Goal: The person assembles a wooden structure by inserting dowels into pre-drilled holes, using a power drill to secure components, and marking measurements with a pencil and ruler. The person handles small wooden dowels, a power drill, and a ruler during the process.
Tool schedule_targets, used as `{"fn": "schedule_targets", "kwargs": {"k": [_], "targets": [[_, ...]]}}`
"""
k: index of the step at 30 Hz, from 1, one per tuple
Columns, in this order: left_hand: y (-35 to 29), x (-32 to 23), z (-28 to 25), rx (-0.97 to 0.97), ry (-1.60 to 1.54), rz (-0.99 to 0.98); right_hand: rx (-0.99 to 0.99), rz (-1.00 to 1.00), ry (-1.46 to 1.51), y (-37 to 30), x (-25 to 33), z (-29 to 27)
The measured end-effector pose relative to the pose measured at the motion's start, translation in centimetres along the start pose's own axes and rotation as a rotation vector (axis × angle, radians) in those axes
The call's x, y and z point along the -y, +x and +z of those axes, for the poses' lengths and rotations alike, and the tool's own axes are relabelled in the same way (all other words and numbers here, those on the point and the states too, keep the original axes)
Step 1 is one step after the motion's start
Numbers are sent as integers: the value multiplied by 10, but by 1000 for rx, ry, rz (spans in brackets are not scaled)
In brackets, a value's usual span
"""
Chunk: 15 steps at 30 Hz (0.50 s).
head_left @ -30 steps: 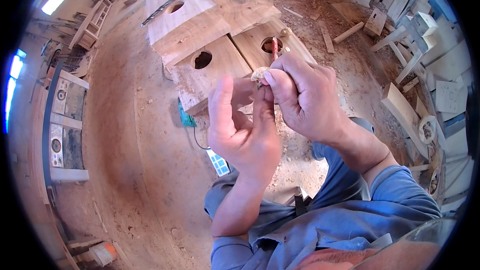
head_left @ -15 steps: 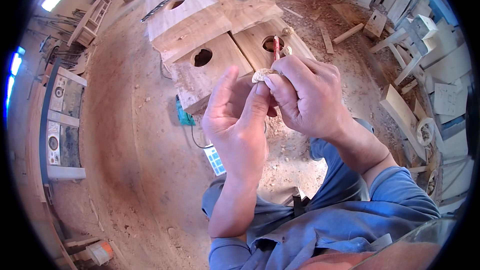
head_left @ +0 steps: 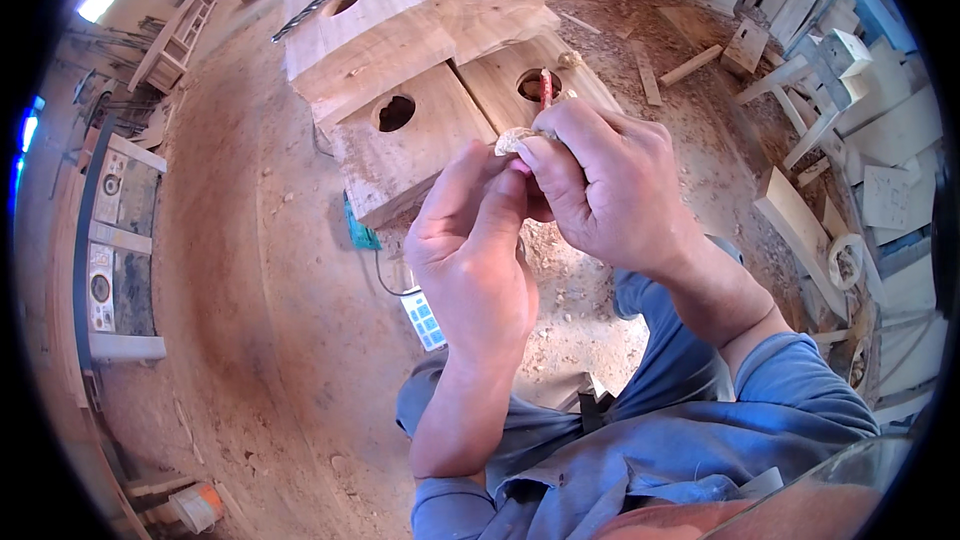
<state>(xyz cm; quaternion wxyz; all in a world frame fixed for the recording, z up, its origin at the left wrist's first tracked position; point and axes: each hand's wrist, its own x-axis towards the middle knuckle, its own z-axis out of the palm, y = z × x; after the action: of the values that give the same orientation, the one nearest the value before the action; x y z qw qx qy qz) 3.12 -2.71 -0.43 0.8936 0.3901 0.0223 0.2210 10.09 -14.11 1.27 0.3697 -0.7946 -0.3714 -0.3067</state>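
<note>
My left hand (head_left: 475, 250) and my right hand (head_left: 600, 185) meet in front of me, fingers pinched together around a small pale piece of wood (head_left: 512, 140). A thin red stick (head_left: 546, 88), like a pencil, pokes up from my right fist. Behind the hands lie thick wooden blocks with round holes (head_left: 400, 125). How much of the small piece each hand grips is hidden by the fingers.
A long twist drill bit (head_left: 320, 2) lies on the upper block. A green tool with a cable (head_left: 362, 232) and a small blue-and-white card (head_left: 424, 318) lie on the sawdust floor. Wooden offcuts and stool parts (head_left: 800, 70) crowd the right. Machines (head_left: 110, 240) stand at left.
Both hands have stayed together, shifting slightly; my left fingers have slid up closer against the small piece at my right fingertips.
</note>
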Motion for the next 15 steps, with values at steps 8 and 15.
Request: {"fn": "schedule_targets", "kwargs": {"k": [8, 15], "targets": [[-30, -18, 1, 632, -202, 71, 71, 572, 825, 13, -13, -32], [-38, -35, 18, 936, -247, 4, 24, 584, 881, 7, -10, -36]]}}
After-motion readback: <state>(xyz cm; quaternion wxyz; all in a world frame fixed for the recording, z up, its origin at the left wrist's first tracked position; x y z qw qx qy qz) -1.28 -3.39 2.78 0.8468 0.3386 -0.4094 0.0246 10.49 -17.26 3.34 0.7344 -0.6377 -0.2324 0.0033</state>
